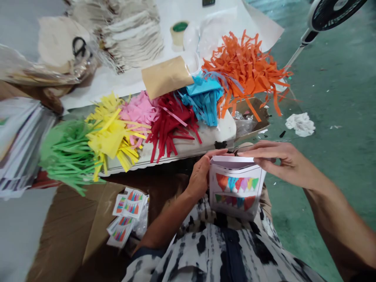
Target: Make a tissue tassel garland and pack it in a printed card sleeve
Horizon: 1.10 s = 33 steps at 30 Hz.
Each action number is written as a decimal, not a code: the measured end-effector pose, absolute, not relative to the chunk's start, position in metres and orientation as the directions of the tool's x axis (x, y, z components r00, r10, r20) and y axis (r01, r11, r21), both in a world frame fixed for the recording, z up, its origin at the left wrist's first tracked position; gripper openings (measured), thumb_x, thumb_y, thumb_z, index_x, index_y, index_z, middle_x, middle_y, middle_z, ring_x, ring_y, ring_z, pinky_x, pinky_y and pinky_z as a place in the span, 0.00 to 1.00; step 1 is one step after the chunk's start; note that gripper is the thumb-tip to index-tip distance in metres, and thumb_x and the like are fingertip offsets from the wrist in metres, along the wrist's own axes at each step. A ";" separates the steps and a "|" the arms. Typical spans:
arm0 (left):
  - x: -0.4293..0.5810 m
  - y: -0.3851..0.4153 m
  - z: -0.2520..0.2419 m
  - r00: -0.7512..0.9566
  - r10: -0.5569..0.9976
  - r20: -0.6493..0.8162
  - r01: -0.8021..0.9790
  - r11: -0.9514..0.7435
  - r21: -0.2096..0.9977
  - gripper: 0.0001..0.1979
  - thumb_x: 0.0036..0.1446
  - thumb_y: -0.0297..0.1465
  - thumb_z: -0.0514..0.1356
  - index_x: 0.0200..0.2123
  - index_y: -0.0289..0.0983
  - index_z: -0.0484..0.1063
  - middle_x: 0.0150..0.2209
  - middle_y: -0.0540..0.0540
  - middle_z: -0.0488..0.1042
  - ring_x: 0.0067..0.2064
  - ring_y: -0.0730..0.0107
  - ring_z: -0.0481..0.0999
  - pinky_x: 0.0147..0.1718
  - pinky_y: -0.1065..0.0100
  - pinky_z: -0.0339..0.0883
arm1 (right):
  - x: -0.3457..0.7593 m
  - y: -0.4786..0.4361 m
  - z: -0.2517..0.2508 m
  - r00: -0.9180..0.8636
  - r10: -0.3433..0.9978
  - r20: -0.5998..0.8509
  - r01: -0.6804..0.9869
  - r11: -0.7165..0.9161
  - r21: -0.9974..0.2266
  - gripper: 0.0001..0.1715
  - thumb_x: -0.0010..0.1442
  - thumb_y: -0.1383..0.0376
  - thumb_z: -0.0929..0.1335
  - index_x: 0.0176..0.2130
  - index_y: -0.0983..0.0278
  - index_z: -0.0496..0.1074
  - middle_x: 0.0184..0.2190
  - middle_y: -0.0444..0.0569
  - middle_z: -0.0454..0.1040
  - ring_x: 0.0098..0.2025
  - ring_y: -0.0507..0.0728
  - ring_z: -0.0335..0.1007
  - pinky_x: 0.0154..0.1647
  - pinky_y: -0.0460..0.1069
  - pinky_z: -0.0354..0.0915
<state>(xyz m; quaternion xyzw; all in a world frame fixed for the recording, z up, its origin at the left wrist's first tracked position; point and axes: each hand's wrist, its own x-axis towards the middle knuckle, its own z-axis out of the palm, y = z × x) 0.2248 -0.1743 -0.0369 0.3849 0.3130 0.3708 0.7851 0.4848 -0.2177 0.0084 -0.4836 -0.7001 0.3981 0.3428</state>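
A white packet (235, 192) printed with two rows of coloured tassel bunting is held upright over my lap, its top edge partly open. My left hand (202, 172) grips its left side, fingers closed on the upper corner. At the upper right corner, my right hand (272, 158) pinches the top flap between thumb and fingers. Beyond the packet lie bundles of cut strips: green (69, 150), yellow (114, 135), pink (140, 109), dark red (173, 123), blue (204, 98) and orange (246, 70).
Below left, a cardboard box (73, 231) holds printed packets (129, 209). A brown paper piece (167, 76), tape roll (179, 33), scissors (78, 47) and cream bundles (133, 37) lie on the table. A fan (329, 15) stands at right; crumpled paper (300, 124) is on the floor.
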 end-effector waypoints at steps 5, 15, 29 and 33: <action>0.222 -0.177 -0.036 0.522 0.830 -0.197 -0.305 0.397 0.865 0.20 0.68 0.47 0.63 0.50 0.40 0.83 0.52 0.41 0.85 0.55 0.52 0.84 0.57 0.56 0.75 | 0.485 -0.213 0.020 -0.361 0.929 0.083 0.428 0.244 -0.870 0.22 0.70 0.65 0.68 0.58 0.49 0.81 0.46 0.48 0.82 0.41 0.55 0.78 0.38 0.49 0.70; 0.223 -0.181 -0.030 0.605 0.752 -0.261 -0.355 0.548 0.757 0.16 0.62 0.45 0.68 0.46 0.41 0.85 0.53 0.41 0.85 0.56 0.50 0.83 0.56 0.55 0.75 | 0.481 -0.209 0.018 -0.440 0.896 0.061 0.349 0.233 -0.908 0.19 0.72 0.65 0.69 0.57 0.47 0.82 0.54 0.50 0.80 0.54 0.57 0.79 0.49 0.50 0.74; 0.234 -0.187 -0.040 0.529 0.832 -0.166 -0.413 0.423 0.807 0.16 0.64 0.46 0.69 0.45 0.41 0.84 0.51 0.41 0.86 0.54 0.54 0.84 0.59 0.55 0.74 | 0.479 -0.217 0.023 -0.423 0.904 0.066 0.370 0.238 -0.898 0.22 0.71 0.65 0.70 0.58 0.43 0.80 0.55 0.48 0.79 0.54 0.57 0.78 0.51 0.51 0.73; 0.237 -0.189 -0.038 0.404 0.914 0.037 -0.361 0.122 0.925 0.17 0.71 0.44 0.61 0.42 0.38 0.83 0.51 0.40 0.85 0.54 0.57 0.84 0.59 0.56 0.74 | 0.476 -0.220 0.026 -0.421 0.900 0.110 0.380 0.286 -0.880 0.23 0.71 0.67 0.69 0.59 0.43 0.79 0.56 0.47 0.78 0.57 0.57 0.77 0.54 0.53 0.72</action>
